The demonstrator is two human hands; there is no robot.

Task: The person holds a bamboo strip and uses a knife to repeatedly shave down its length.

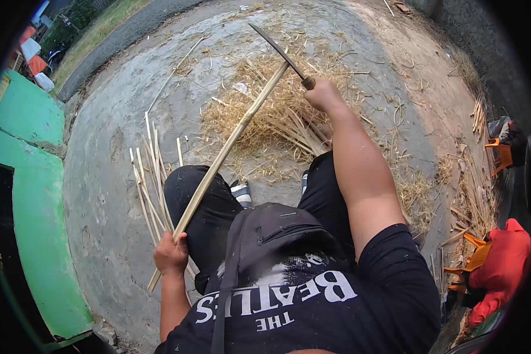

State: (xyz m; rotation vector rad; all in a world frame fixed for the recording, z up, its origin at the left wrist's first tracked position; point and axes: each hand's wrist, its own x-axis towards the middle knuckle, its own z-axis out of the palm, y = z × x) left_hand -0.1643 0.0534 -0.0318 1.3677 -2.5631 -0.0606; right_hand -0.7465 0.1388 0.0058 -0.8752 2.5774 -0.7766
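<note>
My left hand (171,253) is closed around the lower part of a long bamboo strip (230,141), which slants up and away to the right across my left knee. In my right hand (324,95) is the wooden handle of a long-bladed knife (275,47), its dark blade pointing up and left. The blade meets the strip near its far end. Beneath them lies a heap of pale shavings (259,112). A bundle of split strips (304,133) rests by my right knee, and several thin strips (150,171) lie beside my left leg.
A green wall (38,206) stands on the left. On the right, a person in a red top (504,265) sits on an orange chair (478,253), with another orange chair (501,154) farther off. More bamboo pieces (478,194) lie along that side. Shavings litter the concrete ground (112,141).
</note>
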